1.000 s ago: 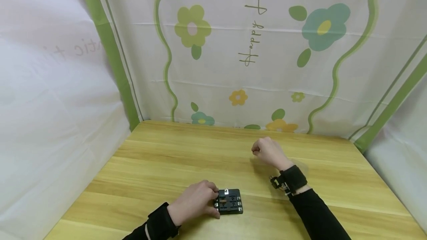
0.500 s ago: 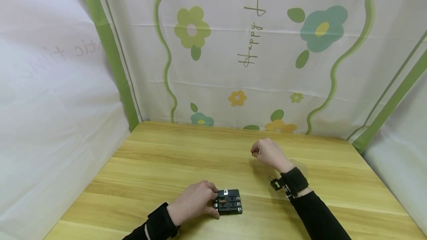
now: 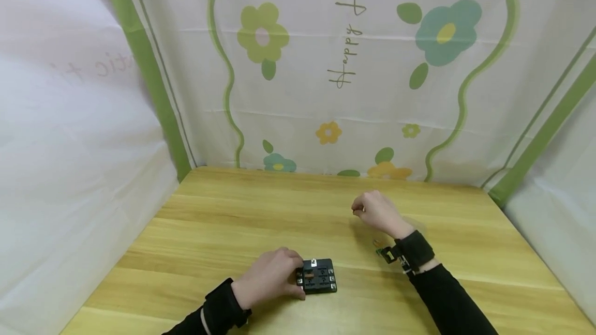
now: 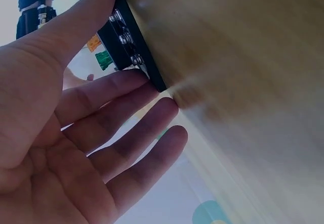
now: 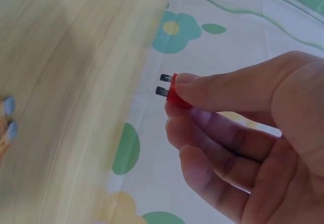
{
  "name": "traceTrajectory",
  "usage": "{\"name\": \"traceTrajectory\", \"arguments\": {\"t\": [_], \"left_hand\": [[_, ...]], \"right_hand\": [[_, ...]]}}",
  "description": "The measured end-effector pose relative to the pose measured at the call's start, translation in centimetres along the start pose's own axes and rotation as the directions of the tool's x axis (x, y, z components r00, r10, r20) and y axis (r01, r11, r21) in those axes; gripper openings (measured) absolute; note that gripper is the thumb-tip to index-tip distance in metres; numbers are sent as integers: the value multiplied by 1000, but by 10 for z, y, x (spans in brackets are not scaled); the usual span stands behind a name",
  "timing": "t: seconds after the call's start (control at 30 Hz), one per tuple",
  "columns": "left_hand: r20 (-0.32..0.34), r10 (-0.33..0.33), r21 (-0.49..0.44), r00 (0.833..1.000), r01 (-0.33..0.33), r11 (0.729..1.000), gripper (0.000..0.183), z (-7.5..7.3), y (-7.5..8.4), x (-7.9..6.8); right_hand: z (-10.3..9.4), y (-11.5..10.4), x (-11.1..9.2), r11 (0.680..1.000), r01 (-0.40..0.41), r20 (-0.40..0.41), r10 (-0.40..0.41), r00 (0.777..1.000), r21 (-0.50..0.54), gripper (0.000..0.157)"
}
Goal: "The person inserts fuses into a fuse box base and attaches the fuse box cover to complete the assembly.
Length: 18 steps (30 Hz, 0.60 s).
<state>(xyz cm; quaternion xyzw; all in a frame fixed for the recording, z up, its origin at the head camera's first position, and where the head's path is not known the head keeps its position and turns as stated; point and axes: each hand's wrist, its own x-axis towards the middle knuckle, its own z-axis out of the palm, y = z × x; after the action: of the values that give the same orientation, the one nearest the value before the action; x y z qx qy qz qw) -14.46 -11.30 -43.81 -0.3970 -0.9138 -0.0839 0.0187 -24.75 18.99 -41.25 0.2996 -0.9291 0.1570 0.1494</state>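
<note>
Black block [image 3: 318, 276]: lies on the wooden table [image 3: 261, 206]; its right edge is free of fingers, its left edge partly covered by them.
Left hand [image 3: 272, 275]: at the block's left side, thumb on the near corner and forefinger and middle finger at the far corner, gripping it with a small spread; ring and little fingers extend loosely.
Right hand [image 3: 379, 212]: beyond the block and to its right, well apart; thumb and forefinger pinch a red two-pronged piece [image 5: 179, 93], the other fingers loosely bent.
Gap: wood surface lies between the block and the right hand, and on to the table's far edge.
Table edges: the side edges run well to the block's left and right.
Back cloth [image 3: 298, 92]: rises behind the far edge beyond the block, white with printed flowers, wavy green lines and "Happy" lettering.
Side cloths: white, one left of the block [image 3: 70, 143], one right [image 3: 563, 169].
Left wrist view alone: a green piece [image 4: 104, 59] stands out from the block beside an orange piece [image 4: 93, 43].
Right wrist view alone: the red piece's prongs show plainly, pointing away from the palm.
Head view: the red piece is too small to make out.
</note>
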Motion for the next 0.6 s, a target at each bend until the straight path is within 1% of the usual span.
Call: {"name": "traceTrajectory", "arguments": {"t": [0.23, 0.6], "left_hand": [[-23, -3, -22, 1000, 3, 1000, 57, -1, -3, 1], [-27, 9, -47, 1000, -10, 999, 54, 2, -3, 1]], "right_hand": [[-5, -3, 0, 1000, 14, -1, -14, 1000, -1, 15], [-3, -6, -4, 1000, 5, 2, -5, 1000, 12, 13]]}}
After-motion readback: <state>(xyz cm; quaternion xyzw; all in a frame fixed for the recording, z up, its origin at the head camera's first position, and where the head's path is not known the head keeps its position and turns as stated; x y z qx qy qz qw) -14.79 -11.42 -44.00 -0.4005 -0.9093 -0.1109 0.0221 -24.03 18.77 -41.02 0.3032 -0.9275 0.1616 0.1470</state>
